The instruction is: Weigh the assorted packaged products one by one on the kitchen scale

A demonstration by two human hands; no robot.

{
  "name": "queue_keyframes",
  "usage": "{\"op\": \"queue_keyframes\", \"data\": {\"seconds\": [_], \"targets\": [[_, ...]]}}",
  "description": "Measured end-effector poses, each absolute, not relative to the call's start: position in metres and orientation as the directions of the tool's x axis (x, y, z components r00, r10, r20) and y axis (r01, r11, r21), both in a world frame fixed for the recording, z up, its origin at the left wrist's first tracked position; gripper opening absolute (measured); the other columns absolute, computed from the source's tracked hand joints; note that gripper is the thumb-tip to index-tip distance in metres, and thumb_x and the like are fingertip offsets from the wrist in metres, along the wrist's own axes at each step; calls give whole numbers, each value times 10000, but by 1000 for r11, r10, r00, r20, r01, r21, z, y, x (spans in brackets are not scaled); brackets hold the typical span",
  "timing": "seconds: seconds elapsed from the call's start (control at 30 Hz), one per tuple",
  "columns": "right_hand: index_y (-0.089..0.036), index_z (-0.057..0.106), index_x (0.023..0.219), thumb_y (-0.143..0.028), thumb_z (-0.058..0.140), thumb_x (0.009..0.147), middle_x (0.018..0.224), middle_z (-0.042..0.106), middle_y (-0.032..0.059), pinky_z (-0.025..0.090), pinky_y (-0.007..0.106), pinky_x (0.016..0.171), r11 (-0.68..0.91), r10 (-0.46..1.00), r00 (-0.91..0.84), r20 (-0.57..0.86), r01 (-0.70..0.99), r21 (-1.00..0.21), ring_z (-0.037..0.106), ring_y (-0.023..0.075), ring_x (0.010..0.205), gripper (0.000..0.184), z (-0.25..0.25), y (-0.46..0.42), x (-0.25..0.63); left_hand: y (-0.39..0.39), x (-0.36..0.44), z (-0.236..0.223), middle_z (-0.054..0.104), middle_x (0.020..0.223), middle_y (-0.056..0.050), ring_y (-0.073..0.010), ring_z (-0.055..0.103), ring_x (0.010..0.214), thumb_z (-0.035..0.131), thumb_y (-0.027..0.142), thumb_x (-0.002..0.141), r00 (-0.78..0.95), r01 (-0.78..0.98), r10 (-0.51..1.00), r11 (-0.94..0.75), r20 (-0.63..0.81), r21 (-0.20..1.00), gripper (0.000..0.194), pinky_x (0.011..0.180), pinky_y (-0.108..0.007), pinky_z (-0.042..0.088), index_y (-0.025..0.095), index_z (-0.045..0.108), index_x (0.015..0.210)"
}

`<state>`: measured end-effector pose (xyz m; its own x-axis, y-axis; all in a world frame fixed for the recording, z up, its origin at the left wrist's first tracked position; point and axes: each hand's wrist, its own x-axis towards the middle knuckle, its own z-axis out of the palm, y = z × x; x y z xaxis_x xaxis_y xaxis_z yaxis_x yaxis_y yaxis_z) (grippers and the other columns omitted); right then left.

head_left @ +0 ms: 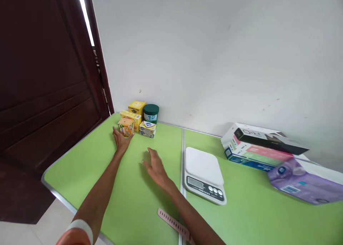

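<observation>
My left hand point(122, 137) is at a small orange box point(125, 126) with fruit pictures, its fingers at the left side and its thumb at the right. Behind that box are a longer yellow box point(137, 119) and a yellow cube-shaped box point(136, 106). A round tub point(150, 113) with a dark green lid stands to their right. In front of the tub sits a small yellow and white box point(147, 129). Over the green table, my right hand point(157, 167) is open with fingers apart, holding nothing.
A white digital scale point(204, 166) lies right of the table's metal seam point(183, 159). Farther right are a stack of cartons point(257, 145) and a purple pack point(300, 182). A pink strap with holes point(173, 221) shows beside my right forearm. A dark door point(48, 94) stands left.
</observation>
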<state>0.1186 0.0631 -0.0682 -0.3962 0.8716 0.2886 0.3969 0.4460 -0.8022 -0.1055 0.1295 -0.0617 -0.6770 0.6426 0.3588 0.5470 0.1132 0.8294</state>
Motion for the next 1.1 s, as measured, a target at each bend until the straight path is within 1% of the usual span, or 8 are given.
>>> {"op": "queue_keyframes", "data": {"seconds": [0.13, 0.27, 0.47, 0.6, 0.73, 0.87, 1.0, 1.1], "targets": [[-77, 396, 1600, -214, 600, 893, 1640, 439, 233, 318, 545, 1295, 409, 867, -476, 149, 507, -758, 392, 359, 1551, 748, -83, 75, 83, 145, -112, -61, 445, 1550, -242, -359, 444, 1492, 907, 360, 710, -680, 523, 669, 155, 301, 838, 1024, 1220, -482, 399, 144, 278, 1488], [-108, 387, 1622, -264, 593, 926, 1656, 432, 203, 247, 542, 1323, 364, 874, -475, 100, 507, -781, 346, 338, 1580, 743, -87, 82, 79, 146, -112, -57, 622, 1305, -131, -319, 617, 1287, 893, 362, 687, -701, 509, 666, 216, 255, 833, 727, 1095, -467, 496, 218, 449, 1244], [-310, 504, 1553, -429, 703, 909, 1598, 514, 116, 334, 569, 1275, 260, 907, -405, 120, 310, -914, 414, 333, 1541, 685, -89, 82, 88, 111, -97, -47, 648, 1171, -108, -302, 671, 1138, 896, 343, 650, -698, 523, 680, 270, 224, 809, 639, 982, -430, 530, 236, 437, 1082], [-252, 509, 1543, -604, 720, 876, 1595, 508, 166, 422, 580, 1206, 158, 933, -349, 88, 175, -972, 435, 366, 1521, 783, -75, 73, 87, 65, -76, -48, 670, 1115, -89, -290, 693, 1084, 897, 358, 635, -634, 581, 737, 252, 236, 774, 624, 912, -399, 553, 246, 445, 1051], [-248, 570, 1455, -510, 766, 842, 1408, 669, 108, 500, 527, 1133, 235, 927, -323, 190, 105, -966, 601, 326, 1345, 695, -61, 54, 86, 20, -51, -52, 697, 1069, -98, -283, 717, 961, 863, 332, 628, -564, 615, 793, 217, 230, 758, 590, 789, -378, 572, 238, 463, 1051], [-259, 627, 1345, -389, 762, 834, 1237, 730, 82, 577, 473, 1008, 341, 928, -229, 295, 194, -920, 684, 303, 1150, 544, -53, 35, 100, -2, -27, -51, 691, 960, -66, -277, 714, 877, 824, 365, 628, -527, 662, 798, 170, 292, 730, 544, 748, -386, 571, 247, 459, 1015], [-253, 540, 1450, -413, 726, 867, 1339, 677, 119, 547, 494, 1060, 394, 919, -133, 371, 269, -879, 655, 311, 1209, 632, -39, 30, 142, 6, 12, -39, 675, 916, -53, -271, 693, 824, 837, 426, 584, -449, 668, 798, 2, 402, 744, 599, 731, -396, 570, 251, 447, 1002], [-249, 537, 1447, -427, 693, 898, 1333, 669, 121, 538, 518, 1074, 400, 914, -53, 402, 281, -872, 645, 314, 1218, 598, -24, 36, 188, 24, 58, -25, 687, 959, -68, -268, 700, 845, 836, 412, 590, -380, 631, 809, -127, 448, 765, 627, 754, -396, 578, 238, 457, 1058]]}}
